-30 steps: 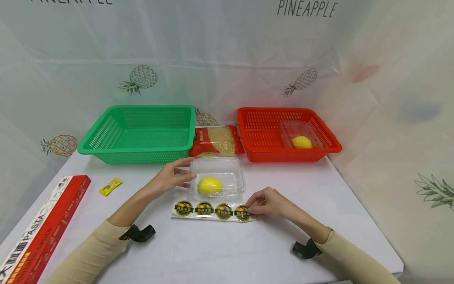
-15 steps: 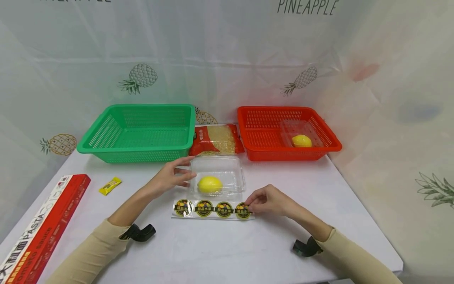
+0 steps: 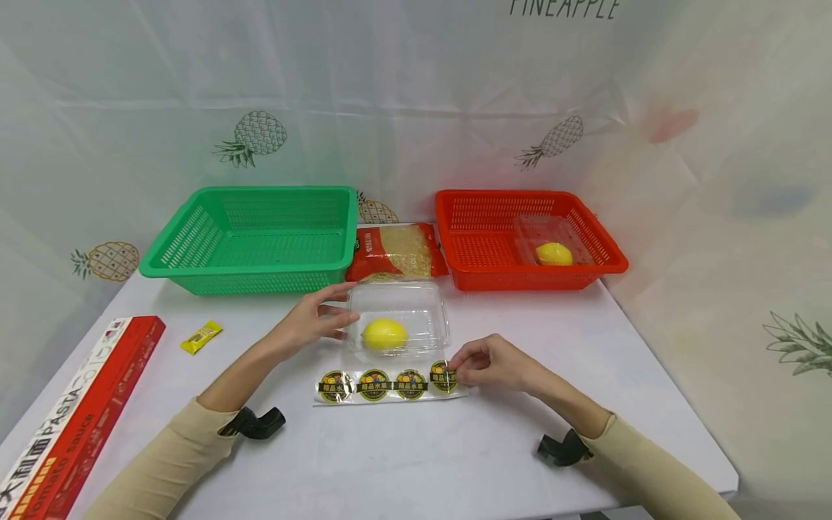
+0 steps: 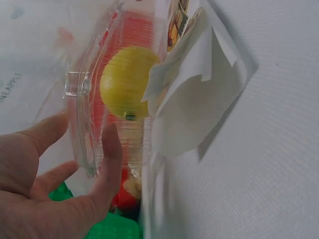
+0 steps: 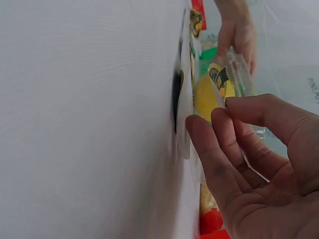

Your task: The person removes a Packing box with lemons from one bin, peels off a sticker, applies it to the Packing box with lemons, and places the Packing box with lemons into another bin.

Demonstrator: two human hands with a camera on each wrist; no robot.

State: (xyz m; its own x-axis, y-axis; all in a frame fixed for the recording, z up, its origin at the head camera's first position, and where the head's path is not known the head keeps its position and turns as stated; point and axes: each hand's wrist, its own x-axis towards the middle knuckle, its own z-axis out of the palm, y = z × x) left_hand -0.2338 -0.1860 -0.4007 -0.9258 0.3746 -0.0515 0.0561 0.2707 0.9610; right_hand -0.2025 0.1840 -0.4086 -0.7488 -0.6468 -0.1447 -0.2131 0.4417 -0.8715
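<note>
A clear plastic clamshell box (image 3: pixel 425 325) holding a yellow lemon (image 3: pixel 385 334) stands mid-table. At its left side is my left hand (image 3: pixel 310 320), fingers spread and fairly straight, with fingertips at the box's edge; the left wrist view shows the lemon (image 4: pixel 127 82) through the ribbed wall. In front of the box lies a white backing strip (image 3: pixel 383 399) with round black-and-gold labels. My right hand (image 3: pixel 494 365) pinches the rightmost label (image 3: pixel 442 375) by its right edge. In the right wrist view this label (image 5: pixel 219 78) stands lifted off the strip, between thumb and fingers.
Behind stand a green basket (image 3: pixel 260 276) and a red basket (image 3: pixel 529 280) with another boxed lemon (image 3: pixel 554 253). Between them lies a red food bag (image 3: pixel 396 253). At left are a small yellow packet (image 3: pixel 201 337) and a long red-and-white pasta box (image 3: pixel 84 412).
My right hand has drawn the rightmost label slightly up and away from the strip, out of line with the others. The left hand has stayed at the box.
</note>
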